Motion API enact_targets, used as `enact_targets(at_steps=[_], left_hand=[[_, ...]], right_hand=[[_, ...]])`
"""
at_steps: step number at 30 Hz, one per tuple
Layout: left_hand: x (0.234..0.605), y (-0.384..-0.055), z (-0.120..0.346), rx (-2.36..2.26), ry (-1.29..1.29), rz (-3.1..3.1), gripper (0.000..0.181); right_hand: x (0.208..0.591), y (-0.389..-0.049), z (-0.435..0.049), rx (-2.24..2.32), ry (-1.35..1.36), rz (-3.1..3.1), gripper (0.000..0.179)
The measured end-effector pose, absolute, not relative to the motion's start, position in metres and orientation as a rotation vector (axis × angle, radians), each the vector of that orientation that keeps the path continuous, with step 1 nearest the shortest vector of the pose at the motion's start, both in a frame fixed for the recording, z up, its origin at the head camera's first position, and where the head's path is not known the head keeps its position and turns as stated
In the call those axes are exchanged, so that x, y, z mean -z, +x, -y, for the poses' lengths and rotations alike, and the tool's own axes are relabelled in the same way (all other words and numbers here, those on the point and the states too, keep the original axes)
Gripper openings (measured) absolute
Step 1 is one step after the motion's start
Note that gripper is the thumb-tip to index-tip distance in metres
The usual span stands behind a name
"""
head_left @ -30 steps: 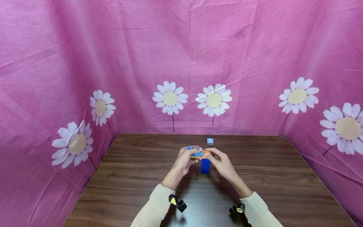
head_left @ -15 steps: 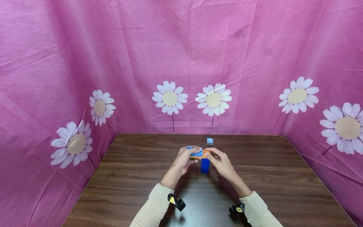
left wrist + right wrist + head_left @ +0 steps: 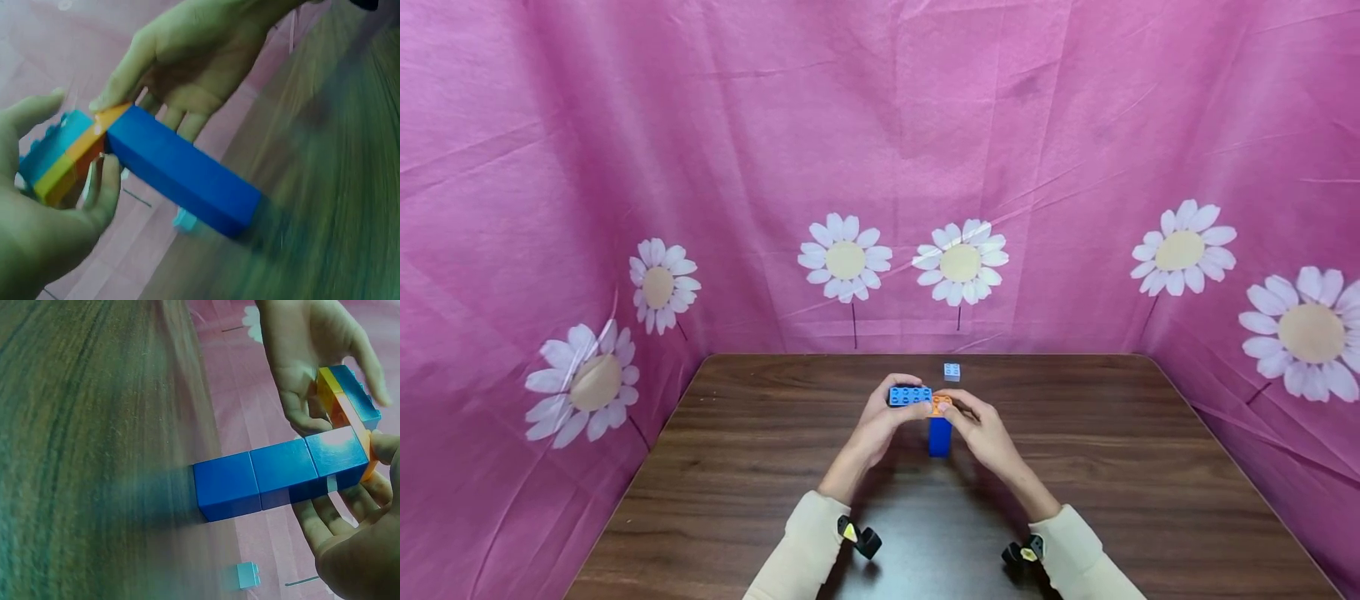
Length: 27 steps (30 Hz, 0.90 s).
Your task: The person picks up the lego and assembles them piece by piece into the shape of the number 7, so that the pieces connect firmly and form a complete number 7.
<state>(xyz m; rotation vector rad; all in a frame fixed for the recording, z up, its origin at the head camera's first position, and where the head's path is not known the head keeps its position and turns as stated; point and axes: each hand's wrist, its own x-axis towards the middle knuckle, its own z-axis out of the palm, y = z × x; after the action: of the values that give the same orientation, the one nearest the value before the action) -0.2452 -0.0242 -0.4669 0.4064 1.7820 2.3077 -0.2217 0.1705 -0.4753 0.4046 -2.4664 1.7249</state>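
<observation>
A bright blue studded brick [image 3: 910,396] lies on a yellow brick [image 3: 53,181] and part of an orange brick [image 3: 941,404], which caps a column of dark blue blocks [image 3: 281,469] standing on the table. My left hand [image 3: 876,425] surrounds the outer end of the blue studded brick. Its thumb is lifted off the studs; its loosely bent fingers lie beneath, near the orange brick's underside. My right hand [image 3: 992,433] pinches the orange brick at the column's top, thumb in front and index finger behind. Its other fingers are beside the column in the right wrist view.
A pale blue small brick [image 3: 952,372] rests near the table's back edge, behind the column. The brown wooden table [image 3: 737,467] is bordered by pink fabric [image 3: 880,125] printed with daisies at the back and both sides.
My left thumb has come off the top of the blue studded brick and moved toward its near side, uncovering the studs. My right hand keeps its pinch on the orange brick.
</observation>
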Motion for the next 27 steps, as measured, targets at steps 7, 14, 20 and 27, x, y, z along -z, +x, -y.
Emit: enact_targets(at_steps=[7, 14, 20, 27], left_hand=[[0.473, -0.247, 0.03, -2.243, 0.504, -1.958, 0.049], [0.475, -0.247, 0.03, -2.208, 0.606, -2.112, 0.046], [0.476, -0.248, 0.035, -2.168, 0.716, -2.23, 0.041], [0.476, -0.249, 0.037, -2.13, 0.721, -2.294, 0.038]], right_hand=[[0.453, -0.209, -0.164, -1.712, 0.422, 2.482, 0.033], [0.481, -0.224, -0.173, -1.734, 0.446, 2.496, 0.034], [0.488, -0.231, -0.179, -1.708, 0.49, 2.54, 0.036], [0.488, -0.248, -0.188, -1.757, 0.472, 2.487, 0.045]])
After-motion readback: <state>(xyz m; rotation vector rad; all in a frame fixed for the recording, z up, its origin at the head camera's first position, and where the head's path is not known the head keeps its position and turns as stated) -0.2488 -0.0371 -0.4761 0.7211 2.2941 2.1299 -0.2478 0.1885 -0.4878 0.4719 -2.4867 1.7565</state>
